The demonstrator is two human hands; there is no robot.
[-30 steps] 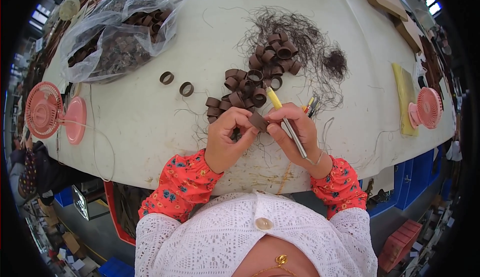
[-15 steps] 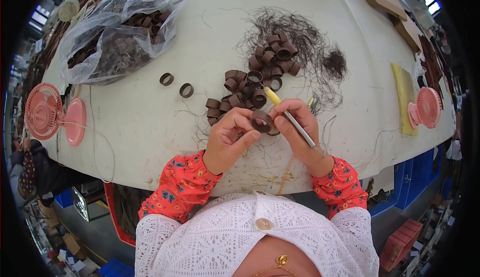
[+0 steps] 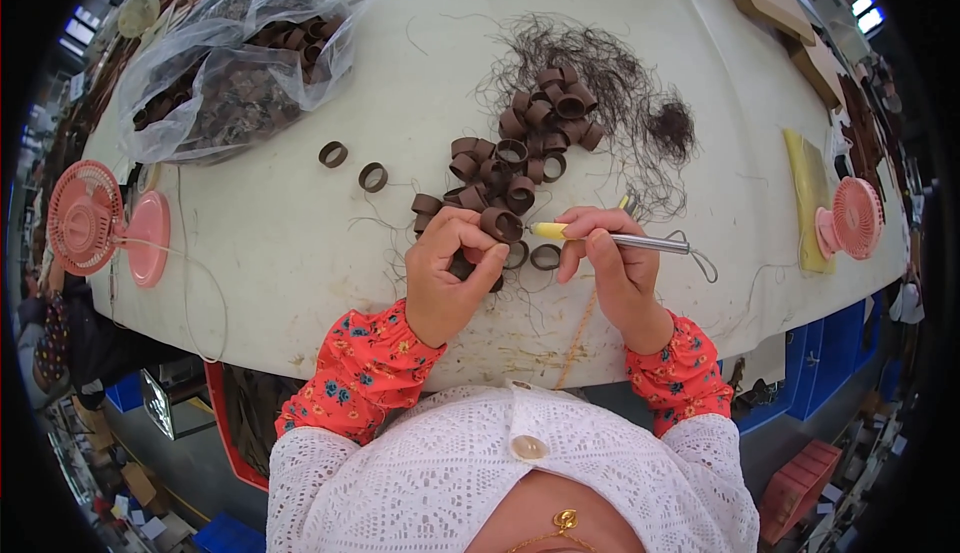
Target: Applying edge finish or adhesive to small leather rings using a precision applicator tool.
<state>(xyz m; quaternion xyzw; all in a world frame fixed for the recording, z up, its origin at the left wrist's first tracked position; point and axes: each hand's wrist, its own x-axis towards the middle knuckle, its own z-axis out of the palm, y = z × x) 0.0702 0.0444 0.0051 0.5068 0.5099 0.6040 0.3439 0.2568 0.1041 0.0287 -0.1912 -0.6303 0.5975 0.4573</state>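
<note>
Between the thumb and fingers of my left hand (image 3: 450, 271) is a brown ring-shaped band (image 3: 502, 225), held up over the table. My right hand (image 3: 615, 261) grips a slim metal pen-like tool (image 3: 645, 242) with a yellow front part. Its tip points left and is close to the ring's right side; whether they touch I cannot tell. A heap of similar brown rings (image 3: 540, 118) lies just beyond my hands. One loose ring (image 3: 545, 257) rests on the table between them.
Fine dark thread scraps (image 3: 585, 53) spread behind the heap. A clear plastic bag (image 3: 240, 63) of rings sits at the far left. Pink fans stand left (image 3: 85, 218) and right (image 3: 852, 216). Two single rings lie left of the heap, one nearer (image 3: 373, 177). A yellow packet (image 3: 808, 188) lies at right.
My right hand has turned the tool from a steep slant to nearly level, its tip now beside the ring. My left hand has shifted the ring slightly left and up.
</note>
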